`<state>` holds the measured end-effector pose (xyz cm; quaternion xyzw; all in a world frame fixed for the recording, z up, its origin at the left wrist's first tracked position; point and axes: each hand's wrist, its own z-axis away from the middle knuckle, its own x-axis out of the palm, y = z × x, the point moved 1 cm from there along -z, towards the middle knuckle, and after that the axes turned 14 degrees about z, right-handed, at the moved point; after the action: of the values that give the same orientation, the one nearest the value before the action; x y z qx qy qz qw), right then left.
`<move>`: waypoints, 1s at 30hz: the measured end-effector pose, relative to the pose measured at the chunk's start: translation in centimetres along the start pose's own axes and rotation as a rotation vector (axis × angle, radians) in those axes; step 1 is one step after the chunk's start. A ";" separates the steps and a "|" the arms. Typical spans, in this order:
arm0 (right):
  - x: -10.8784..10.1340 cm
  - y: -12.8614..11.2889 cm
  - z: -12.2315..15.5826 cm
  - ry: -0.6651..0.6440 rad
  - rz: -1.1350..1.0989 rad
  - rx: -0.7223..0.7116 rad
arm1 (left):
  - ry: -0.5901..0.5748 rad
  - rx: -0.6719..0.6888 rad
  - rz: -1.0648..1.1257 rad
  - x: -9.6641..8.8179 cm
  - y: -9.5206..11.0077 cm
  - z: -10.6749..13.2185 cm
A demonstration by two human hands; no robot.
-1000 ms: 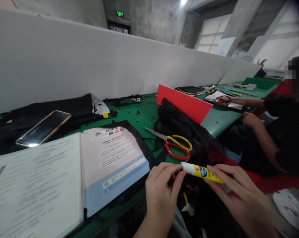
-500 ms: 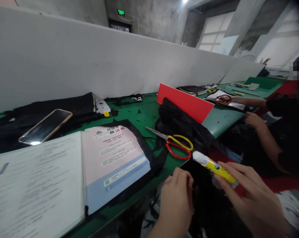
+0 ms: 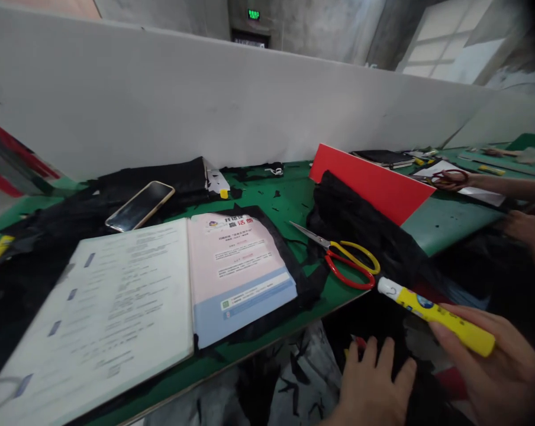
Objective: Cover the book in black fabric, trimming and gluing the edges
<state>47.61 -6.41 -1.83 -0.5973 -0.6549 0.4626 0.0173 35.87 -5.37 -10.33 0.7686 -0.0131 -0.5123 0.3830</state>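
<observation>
And the left hand point(image 3: 376, 381) has come away from the white end of the glue stick point(image 3: 436, 313); a second ago it was pinching there, and now it's down below the edge of the tabletop point(image 3: 261, 201), over dark material. The whole view has swung round to the left too, bringing more of that side into the picture.

Left fingers spread and released, a small red-and-yellow item point(image 3: 358, 342) just by their tips; whether they touch it, I cannot tell. Over to the right hand point(image 3: 500, 361): thumb and fingers firmly grasping the yellow stick towards its far end, the white end pointing up and left, right by the scissors' point(image 3: 329, 244) red handle loop in this view.

Those scissors lie open on the tabletop, blades towards the open book point(image 3: 134, 290) with its pink-and-blue right-hand page. A phone point(image 3: 141, 206) rests just behind the book. Beyond the scissors, crumpled black material point(image 3: 351, 210) leans along a red board point(image 3: 369, 183). Far right, a co-worker's hand point(image 3: 461, 183) holds red-handled scissors over white paper point(image 3: 483, 195).
</observation>
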 end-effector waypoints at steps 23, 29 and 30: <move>10.8 -15.3 -2.9 -0.794 -0.941 0.045 | 0.040 -0.193 -0.242 -26.5 -7.3 6.3; 11.7 -15.4 -3.1 -0.814 -0.985 0.118 | -0.106 0.000 -0.136 -23.6 -13.8 1.5; 12.0 -15.2 -2.9 -0.839 -0.977 0.134 | -0.130 0.018 -0.126 -22.9 -14.5 1.3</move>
<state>34.24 7.01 2.99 0.0034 -0.7720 0.6356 0.0056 18.51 13.60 -1.50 0.7365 0.0058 -0.5839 0.3415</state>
